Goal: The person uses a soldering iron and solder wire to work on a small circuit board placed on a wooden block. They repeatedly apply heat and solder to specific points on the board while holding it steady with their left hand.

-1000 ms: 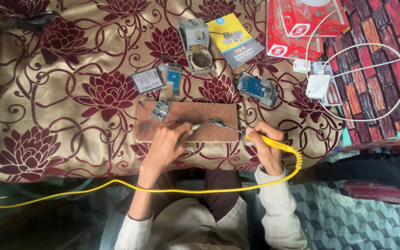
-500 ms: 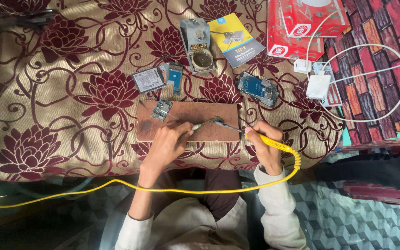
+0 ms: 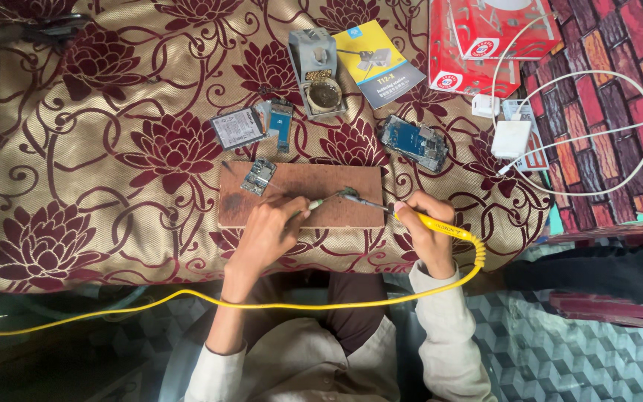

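Right hand [image 3: 427,232] is wrapped tight around the yellow soldering iron [image 3: 418,219], its metal tip angled toward ten o'clock onto the small part [image 3: 350,195] at the near edge of the flat brown wooden board [image 3: 303,195]. Left hand [image 3: 269,232] pinches slim tweezers [image 3: 306,206], pointing at three o'clock toward that same part. A small circuit board [image 3: 258,176] lies at the board's eleven o'clock corner. The iron's smooth yellow cable [image 3: 262,304] loops across the lap, over the woven floral cloth [image 3: 113,149].
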